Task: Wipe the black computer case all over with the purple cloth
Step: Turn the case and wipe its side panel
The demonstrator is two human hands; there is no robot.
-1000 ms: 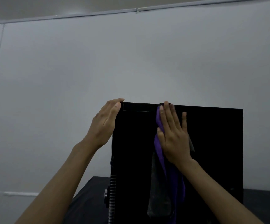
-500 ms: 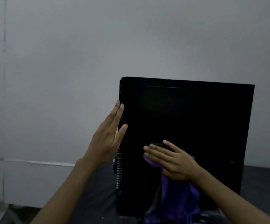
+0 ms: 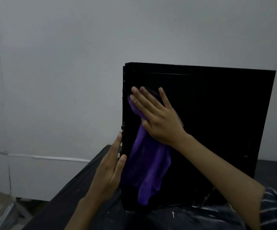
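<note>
From my feed the black computer case (image 3: 217, 122) stands upright on a dark table (image 3: 78, 185), its broad side panel turned toward me and a pale wall (image 3: 51, 80) behind it. The panel is flat, matte and very dark, with a thin seam running just under the top edge. Down its left edge I can make out a ribbed strip of slots and a few small knobs. My right hand (image 3: 157, 117) lies flat on the upper left part of the panel, fingers straight and spread, pressing the purple cloth (image 3: 147, 166) against it without gripping. Only a bunched end sits under the palm and fingers; the rest hangs loose down the panel in a wide fold, ending near the case's bottom edge. My left hand (image 3: 109, 170) is lower, fingers straight and together, resting against the ribbed left edge, holding nothing. The tabletop covering looks wrinkled, glossy and pale-flecked
</note>
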